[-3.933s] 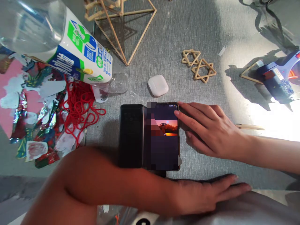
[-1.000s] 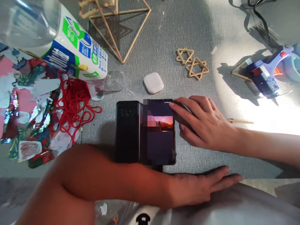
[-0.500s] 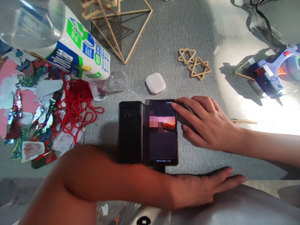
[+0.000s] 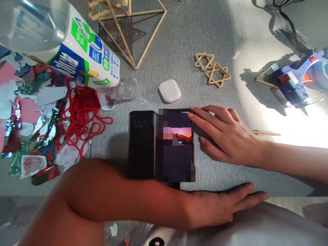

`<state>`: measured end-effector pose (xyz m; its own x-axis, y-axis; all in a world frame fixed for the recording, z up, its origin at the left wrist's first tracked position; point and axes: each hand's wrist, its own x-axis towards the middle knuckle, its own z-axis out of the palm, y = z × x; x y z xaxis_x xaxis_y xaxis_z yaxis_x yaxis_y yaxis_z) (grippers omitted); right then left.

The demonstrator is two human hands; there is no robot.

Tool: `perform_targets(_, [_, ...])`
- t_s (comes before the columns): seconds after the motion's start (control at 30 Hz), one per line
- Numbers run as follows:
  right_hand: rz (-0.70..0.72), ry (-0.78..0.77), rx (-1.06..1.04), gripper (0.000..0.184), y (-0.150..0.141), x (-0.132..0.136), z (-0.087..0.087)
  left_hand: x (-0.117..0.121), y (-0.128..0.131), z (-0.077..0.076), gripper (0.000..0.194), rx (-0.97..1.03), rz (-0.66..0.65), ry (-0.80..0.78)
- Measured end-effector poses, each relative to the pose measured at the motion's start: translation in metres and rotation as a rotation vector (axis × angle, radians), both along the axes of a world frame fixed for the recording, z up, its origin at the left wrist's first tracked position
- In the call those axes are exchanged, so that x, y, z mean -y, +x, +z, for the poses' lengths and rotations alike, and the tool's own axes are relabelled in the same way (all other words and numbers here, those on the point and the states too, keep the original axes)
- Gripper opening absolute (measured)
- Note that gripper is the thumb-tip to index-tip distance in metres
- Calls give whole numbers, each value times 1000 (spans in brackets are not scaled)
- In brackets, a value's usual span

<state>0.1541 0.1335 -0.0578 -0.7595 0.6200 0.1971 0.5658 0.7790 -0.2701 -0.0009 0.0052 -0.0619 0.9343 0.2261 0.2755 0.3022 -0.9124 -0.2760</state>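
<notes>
My right hand (image 4: 225,135), fingers loosely spread, touches the smartphone (image 4: 179,136). My left hand (image 4: 217,209) lies nearer me, fingers stretched out.

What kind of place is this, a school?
It looks like a craft table, though I can't tell whether it's at school. The tangled red yarn, little wooden-stick stars and blue tool resembling a glue gun suggest it.
</notes>
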Motion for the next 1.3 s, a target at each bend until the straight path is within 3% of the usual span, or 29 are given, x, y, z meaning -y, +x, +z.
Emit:
perform_targets(0.07, [-1, -1, 1, 63, 0, 0, 0, 0, 1, 1, 46, 29, 14, 22])
perform_targets(0.17, [-3, -16, -7, 65, 0, 1, 0, 0, 6, 9, 64, -301, -204, 154])
perform_targets(0.23, [-5, -31, -11, 68, 0, 1, 0, 2, 11, 13, 64, -586, -365, 447])
perform_targets(0.33, [-3, -39, -13, 70, -1, 1, 0, 8, 17, 11, 54, -1110, -620, 1024])
perform_targets(0.43, [-1, -36, -16, 67, -1, 0, 0, 12, 16, 2, 43, -1345, -690, 1316])
perform_targets(0.53, [4, -31, -20, 65, 0, -1, 0, 12, 12, -5, 40, -1341, -669, 1380])
perform_targets(0.7, [5, -28, -23, 65, 0, -1, 0, 11, 11, -8, 39, -1305, -641, 1311])
perform_targets(0.87, [11, -17, -16, 63, 0, -1, 0, 14, 9, -1, 36, -1280, -617, 1215])
perform_targets(0.93, [15, -19, -18, 64, 1, -1, 0, 13, 8, 4, 33, -1235, -595, 1259])
perform_targets(1.0, [17, -23, -26, 66, 1, -1, 0, 10, 8, 8, 30, -1134, -525, 1514])
perform_targets(1.07, [16, -28, -34, 68, 1, -1, 0, 5, 7, 10, 30, -1015, -336, 2054])
perform_targets(1.13, [18, -27, -31, 67, 1, -1, 0, 1, 8, 8, 44, -978, -84, 2618])
perform_targets(1.17, [21, -24, -26, 66, 1, -1, 0, -1, 8, 7, 52, -992, 6, 2793])
perform_targets(1.2, [23, -18, -20, 65, 1, -1, 0, -2, 8, 5, 57, -990, 30, 2839])
perform_targets(1.23, [25, -12, -16, 64, 1, -1, 1, -3, 8, 4, 57, -971, -5, 2775])
perform_targets(1.3, [21, -4, -11, 62, 0, -1, 1, -4, 7, 3, 48, -851, -110, 2536])
